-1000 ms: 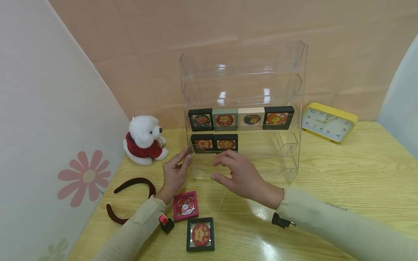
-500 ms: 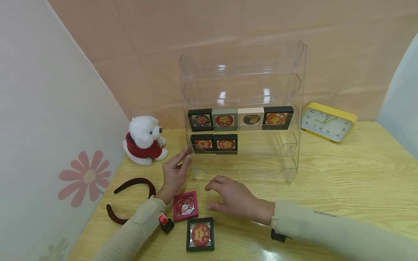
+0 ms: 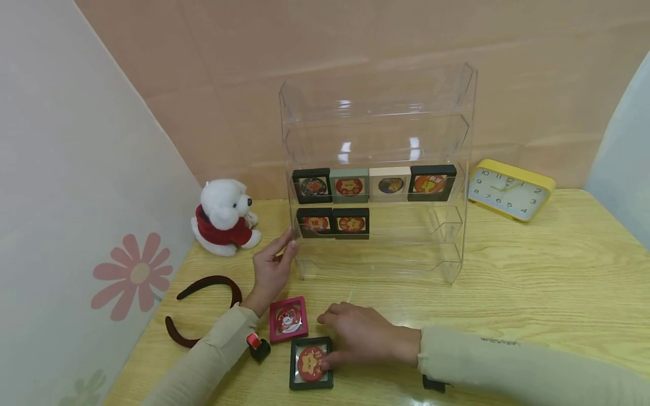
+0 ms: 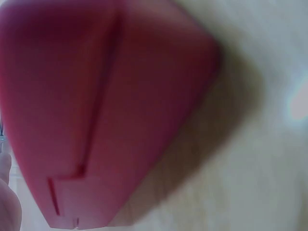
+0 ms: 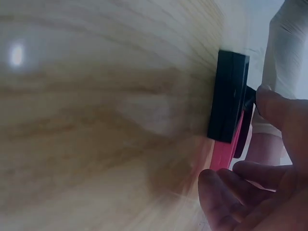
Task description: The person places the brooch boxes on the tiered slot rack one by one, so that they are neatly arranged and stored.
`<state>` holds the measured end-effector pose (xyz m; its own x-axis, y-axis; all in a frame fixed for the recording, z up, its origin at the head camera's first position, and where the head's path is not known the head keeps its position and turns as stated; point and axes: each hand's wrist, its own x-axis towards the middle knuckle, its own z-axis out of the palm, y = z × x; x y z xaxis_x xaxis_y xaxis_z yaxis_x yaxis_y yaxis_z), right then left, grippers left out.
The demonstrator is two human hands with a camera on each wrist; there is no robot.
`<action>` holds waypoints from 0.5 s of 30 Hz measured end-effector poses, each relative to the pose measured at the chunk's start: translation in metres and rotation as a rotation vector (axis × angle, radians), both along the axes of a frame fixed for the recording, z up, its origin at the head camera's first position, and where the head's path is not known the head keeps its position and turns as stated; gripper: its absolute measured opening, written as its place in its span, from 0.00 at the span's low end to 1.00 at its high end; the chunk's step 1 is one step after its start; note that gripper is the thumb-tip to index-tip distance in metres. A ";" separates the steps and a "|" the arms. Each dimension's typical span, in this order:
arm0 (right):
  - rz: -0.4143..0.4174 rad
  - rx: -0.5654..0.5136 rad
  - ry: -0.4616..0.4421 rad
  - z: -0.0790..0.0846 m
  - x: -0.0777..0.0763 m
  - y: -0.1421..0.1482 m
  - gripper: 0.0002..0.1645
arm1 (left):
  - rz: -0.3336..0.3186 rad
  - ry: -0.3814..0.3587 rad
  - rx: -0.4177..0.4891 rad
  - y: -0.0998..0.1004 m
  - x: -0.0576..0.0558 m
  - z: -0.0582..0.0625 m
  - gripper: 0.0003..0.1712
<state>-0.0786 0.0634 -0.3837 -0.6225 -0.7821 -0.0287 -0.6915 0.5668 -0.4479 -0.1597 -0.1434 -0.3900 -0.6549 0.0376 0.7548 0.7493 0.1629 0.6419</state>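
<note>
A clear acrylic display rack [image 3: 378,135] stands upright on the table. My left hand [image 3: 271,273] holds its lower left side edge between thumb and fingers. My right hand [image 3: 368,335] is spread above the table at a black-framed badge case [image 3: 297,379] lying flat. Its thumb overlaps the case's right part in the head view; the fingers are apart, and nothing is gripped. In the right wrist view the black case [image 5: 228,96] sits left of that thumb. Just behind it lies a pink-framed badge case [image 3: 274,327], whose pink side [image 4: 139,96] fills much of the left wrist view.
Framed badge cases fill the rack's middle tier; two black ones [image 3: 333,224] stand at the left of the tier below. A white plush dog [image 3: 223,211] sits left of the rack, a dark red headband [image 3: 236,290] before it. A yellow clock [image 3: 513,189] leans at right.
My right hand has moved down and toward me, from in front of the rack's lower tier to the black case on the table. The left hand keeps its place at the rack.
</note>
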 end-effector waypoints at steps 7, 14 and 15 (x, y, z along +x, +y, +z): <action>0.031 0.042 0.031 -0.004 0.005 -0.002 0.42 | 0.013 0.001 -0.015 0.000 0.000 0.000 0.19; 0.045 0.063 0.041 -0.005 0.008 -0.002 0.38 | 0.016 -0.004 -0.020 0.000 0.000 0.001 0.19; 0.045 0.064 0.040 -0.005 0.009 -0.003 0.38 | 0.014 -0.003 -0.019 0.000 0.001 0.001 0.19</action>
